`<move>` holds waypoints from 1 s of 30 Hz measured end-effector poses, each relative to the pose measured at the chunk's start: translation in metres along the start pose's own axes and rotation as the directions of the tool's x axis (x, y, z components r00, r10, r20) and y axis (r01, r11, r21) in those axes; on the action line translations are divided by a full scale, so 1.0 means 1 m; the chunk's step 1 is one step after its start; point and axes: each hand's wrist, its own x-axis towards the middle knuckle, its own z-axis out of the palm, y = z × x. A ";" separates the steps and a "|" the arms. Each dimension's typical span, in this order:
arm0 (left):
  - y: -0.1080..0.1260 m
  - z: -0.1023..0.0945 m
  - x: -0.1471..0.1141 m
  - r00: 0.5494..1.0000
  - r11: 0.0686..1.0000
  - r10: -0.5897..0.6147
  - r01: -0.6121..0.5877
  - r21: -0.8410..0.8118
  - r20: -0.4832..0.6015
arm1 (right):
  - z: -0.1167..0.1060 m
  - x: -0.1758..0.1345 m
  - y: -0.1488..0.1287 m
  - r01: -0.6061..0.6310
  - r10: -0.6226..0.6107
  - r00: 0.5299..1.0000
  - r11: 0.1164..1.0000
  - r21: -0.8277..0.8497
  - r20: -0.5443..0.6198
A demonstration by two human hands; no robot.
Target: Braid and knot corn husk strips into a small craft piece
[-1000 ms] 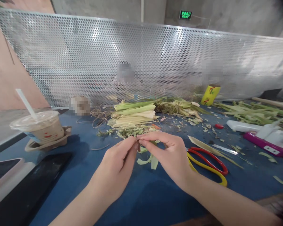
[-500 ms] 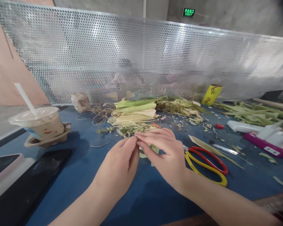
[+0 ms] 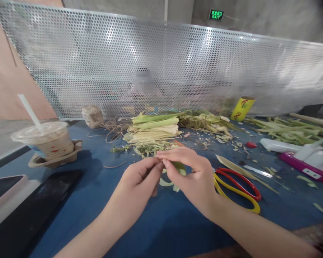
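Note:
My left hand (image 3: 136,188) and my right hand (image 3: 192,177) meet fingertip to fingertip over the blue table (image 3: 102,200). Together they pinch a thin pale green husk strip (image 3: 174,177), which curls down between them and is partly hidden by my fingers. Just beyond my hands lies a heap of shredded husk bits (image 3: 150,147). Behind that rests a stack of flat green and cream corn husks (image 3: 152,129). Red and yellow scissors (image 3: 238,190) lie to the right of my right hand.
A lidded drink cup with a straw (image 3: 47,141) stands at the left, a dark phone (image 3: 34,211) in front of it. A twine ball (image 3: 93,116), a yellow can (image 3: 240,108), more husks (image 3: 285,129) and a magenta charger (image 3: 305,165) lie farther back. A perforated metal screen (image 3: 161,68) walls the table's far edge.
My right hand's fingers have curled and shifted slightly over the strip, and more of the strip shows below them. My left hand stays pinched at the same spot.

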 end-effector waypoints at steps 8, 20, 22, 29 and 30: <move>0.001 -0.003 0.002 0.973 0.866 -0.110 0.194 -0.461 0.203 | -0.005 0.007 0.001 -0.123 0.081 0.978 0.969 0.213 0.194; 0.002 -0.005 0.002 0.987 0.827 -0.092 0.150 -0.542 0.133 | -0.023 0.017 0.004 0.033 -0.081 0.914 0.991 0.128 0.397; 0.003 -0.006 0.002 0.983 0.792 -0.113 0.178 -0.584 0.146 | -0.025 0.018 0.003 0.112 -0.148 0.911 0.987 0.114 0.386; 0.003 -0.009 0.002 0.978 0.751 -0.147 0.209 -0.626 0.151 | -0.030 0.020 0.010 0.446 -0.363 0.855 0.879 -0.168 0.370; 0.002 -0.008 0.002 0.979 0.760 -0.146 0.205 -0.617 0.145 | -0.029 0.018 0.012 0.471 -0.381 0.848 0.859 -0.198 0.368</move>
